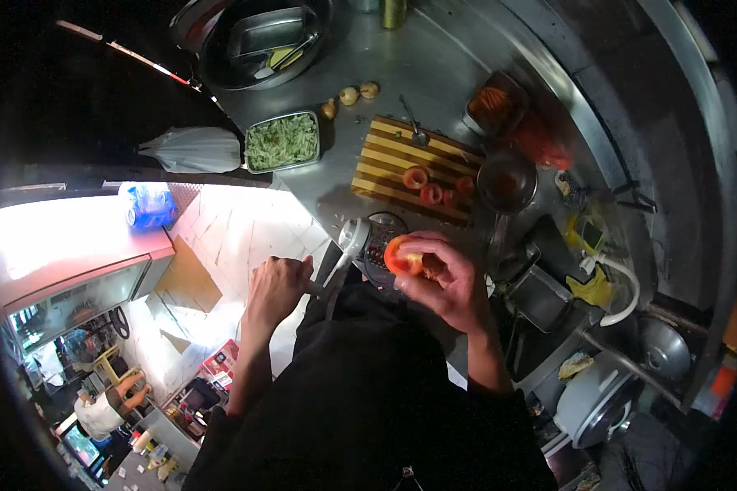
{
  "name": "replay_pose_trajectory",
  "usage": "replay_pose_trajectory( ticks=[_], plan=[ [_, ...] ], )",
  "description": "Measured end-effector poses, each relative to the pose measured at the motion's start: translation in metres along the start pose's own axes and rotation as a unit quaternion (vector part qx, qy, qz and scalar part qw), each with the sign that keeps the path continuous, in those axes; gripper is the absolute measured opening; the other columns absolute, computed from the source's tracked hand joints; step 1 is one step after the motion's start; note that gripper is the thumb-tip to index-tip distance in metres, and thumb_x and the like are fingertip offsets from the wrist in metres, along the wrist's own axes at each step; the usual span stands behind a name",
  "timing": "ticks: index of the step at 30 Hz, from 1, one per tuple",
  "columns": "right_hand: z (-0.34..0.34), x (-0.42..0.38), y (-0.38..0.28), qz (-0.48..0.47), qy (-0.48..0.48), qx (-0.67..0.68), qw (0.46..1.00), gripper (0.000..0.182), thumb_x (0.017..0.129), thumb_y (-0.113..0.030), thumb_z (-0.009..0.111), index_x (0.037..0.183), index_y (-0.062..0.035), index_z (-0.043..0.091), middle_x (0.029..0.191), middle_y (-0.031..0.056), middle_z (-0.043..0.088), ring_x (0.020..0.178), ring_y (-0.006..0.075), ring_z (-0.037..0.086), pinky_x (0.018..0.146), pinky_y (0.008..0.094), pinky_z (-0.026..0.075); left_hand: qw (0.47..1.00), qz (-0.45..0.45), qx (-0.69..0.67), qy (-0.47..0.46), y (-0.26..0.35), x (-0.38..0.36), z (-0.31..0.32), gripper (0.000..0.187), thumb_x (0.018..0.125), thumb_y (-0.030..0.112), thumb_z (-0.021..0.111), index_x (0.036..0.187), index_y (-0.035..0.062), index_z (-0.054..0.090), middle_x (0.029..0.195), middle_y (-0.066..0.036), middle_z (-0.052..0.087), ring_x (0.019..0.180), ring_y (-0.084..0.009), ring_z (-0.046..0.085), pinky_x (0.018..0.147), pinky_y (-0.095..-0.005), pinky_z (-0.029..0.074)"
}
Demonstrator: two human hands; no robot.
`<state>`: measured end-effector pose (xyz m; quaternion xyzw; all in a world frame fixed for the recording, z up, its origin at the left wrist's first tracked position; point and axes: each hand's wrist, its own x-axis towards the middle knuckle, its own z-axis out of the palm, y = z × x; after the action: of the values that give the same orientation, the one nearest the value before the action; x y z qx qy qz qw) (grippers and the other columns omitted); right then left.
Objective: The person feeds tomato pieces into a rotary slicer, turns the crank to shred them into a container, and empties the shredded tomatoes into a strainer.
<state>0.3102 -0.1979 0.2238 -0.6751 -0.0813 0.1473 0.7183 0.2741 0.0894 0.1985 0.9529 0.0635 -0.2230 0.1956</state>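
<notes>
My right hand (446,282) holds a hollowed tomato (398,255) between thumb and fingers, its cut side showing. Close under it is a clear container (380,236) with dark bits inside, beside a pale rounded piece (353,237). My left hand (277,288) is closed, held out to the left, and a slim pale tool (329,278) extends from its fingers toward the container; I cannot tell its kind. Beyond, several hollowed red tomatoes (416,177) rest on a striped wooden cutting board (373,168), with a metal spoon (418,135) at its far edge.
A metal tray of shredded green vegetable (282,142) and onions (349,96) stand on the steel counter (327,176). A dark bowl (508,182) borders the board on the right. Farther right are metal pans (539,299) and a white pot (590,405). Another person (105,412) appears lower left.
</notes>
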Motion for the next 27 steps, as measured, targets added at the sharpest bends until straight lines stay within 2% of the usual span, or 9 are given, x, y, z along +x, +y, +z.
replay_pose_trajectory(
  ticks=[3, 4, 10, 13, 17, 20, 23, 25, 27],
  plan=[
    [-0.007, -0.001, -0.002, -0.012, -0.074, -0.071, 0.995, 0.033, 0.087, -0.013, 0.080, 0.116, -0.0038, 0.068, 0.125, 0.0108, 0.063, 0.107, 0.0196, 0.068, 0.086, 0.0306, 0.057, 1.000, -0.004, 0.001, -0.013, 0.000, 0.000, -0.003, 0.048, 0.101, 0.036, 0.055, 0.070, 0.0041, 0.073, 0.067, -0.017, 0.067, 0.067, -0.0391, 0.067, 0.065, -0.0478, 0.054],
    [-0.010, 0.004, -0.007, -0.084, -0.101, -0.209, 0.969, 0.039, 0.084, -0.020, 0.082, 0.117, -0.0052, 0.068, 0.120, 0.0086, 0.064, 0.103, 0.0228, 0.068, 0.087, 0.0337, 0.054, 1.000, -0.007, 0.004, -0.013, 0.001, 0.000, -0.005, 0.048, 0.101, 0.036, 0.055, 0.070, 0.0046, 0.073, 0.067, -0.017, 0.068, 0.068, -0.0389, 0.068, 0.065, -0.0477, 0.054],
    [0.009, 0.009, -0.020, -0.047, -0.049, -0.359, 0.931, 0.033, 0.083, -0.021, 0.080, 0.111, -0.0080, 0.068, 0.097, 0.0080, 0.063, 0.097, 0.0239, 0.062, 0.082, 0.0371, 0.051, 1.000, -0.006, -0.013, -0.023, -0.005, 0.006, 0.002, 0.047, 0.102, 0.035, 0.052, 0.072, 0.0069, 0.075, 0.070, -0.016, 0.069, 0.071, -0.0395, 0.068, 0.068, -0.0477, 0.055],
    [0.031, 0.008, -0.008, -0.097, -0.034, -0.513, 0.852, 0.027, 0.085, -0.023, 0.077, 0.106, -0.0092, 0.068, 0.094, 0.0048, 0.063, 0.094, 0.0235, 0.061, 0.081, 0.0376, 0.049, 0.997, -0.006, -0.063, -0.034, -0.027, 0.023, 0.027, 0.046, 0.101, 0.035, 0.052, 0.073, 0.0060, 0.075, 0.072, -0.016, 0.070, 0.072, -0.0413, 0.068, 0.069, -0.0483, 0.055],
    [0.039, 0.002, 0.012, -0.126, 0.004, -0.493, 0.861, 0.016, 0.082, -0.012, 0.074, 0.096, -0.0075, 0.067, 0.091, 0.0041, 0.063, 0.094, 0.0242, 0.062, 0.079, 0.0392, 0.049, 0.999, -0.008, -0.025, -0.030, -0.047, 0.062, 0.057, 0.041, 0.098, 0.038, 0.056, 0.081, 0.0053, 0.075, 0.081, -0.020, 0.071, 0.080, -0.0437, 0.069, 0.074, -0.0504, 0.055],
    [0.035, 0.004, 0.014, 0.003, -0.032, -0.389, 0.921, 0.012, 0.080, -0.012, 0.073, 0.091, -0.0081, 0.069, 0.091, 0.0041, 0.064, 0.095, 0.0249, 0.062, 0.078, 0.0392, 0.048, 0.999, -0.005, 0.019, -0.045, -0.036, 0.091, 0.057, 0.032, 0.094, 0.035, 0.060, 0.089, 0.0063, 0.073, 0.088, -0.023, 0.070, 0.087, -0.0430, 0.069, 0.075, -0.0535, 0.055],
    [0.038, 0.011, 0.006, -0.096, -0.025, -0.502, 0.859, 0.009, 0.088, -0.011, 0.064, 0.088, -0.0023, 0.064, 0.088, 0.0108, 0.059, 0.095, 0.0287, 0.059, 0.078, 0.0417, 0.047, 0.993, 0.085, 0.077, -0.018, -0.055, 0.143, 0.087, 0.030, 0.096, 0.034, 0.056, 0.098, 0.0107, 0.075, 0.097, -0.022, 0.071, 0.087, -0.0446, 0.070, 0.080, -0.0527, 0.057],
    [0.042, 0.011, 0.015, -0.110, -0.007, -0.521, 0.846, 0.009, 0.085, -0.013, 0.066, 0.084, -0.0040, 0.065, 0.086, 0.0099, 0.060, 0.095, 0.0292, 0.059, 0.081, 0.0444, 0.044, 0.959, 0.225, 0.175, -0.001, -0.086, 0.223, 0.137, 0.033, 0.097, 0.035, 0.053, 0.098, 0.0113, 0.076, 0.098, -0.025, 0.070, 0.090, -0.0439, 0.070, 0.084, -0.0522, 0.057],
    [0.046, 0.010, 0.020, -0.110, -0.002, -0.543, 0.832, 0.008, 0.082, -0.014, 0.068, 0.081, -0.0059, 0.067, 0.084, 0.0088, 0.062, 0.095, 0.0291, 0.060, 0.082, 0.0468, 0.043, 0.962, 0.251, 0.107, 0.028, -0.065, 0.266, 0.125, 0.033, 0.096, 0.034, 0.052, 0.100, 0.0109, 0.076, 0.097, -0.025, 0.070, 0.096, -0.0414, 0.070, 0.086, -0.0523, 0.057]
  ],
)
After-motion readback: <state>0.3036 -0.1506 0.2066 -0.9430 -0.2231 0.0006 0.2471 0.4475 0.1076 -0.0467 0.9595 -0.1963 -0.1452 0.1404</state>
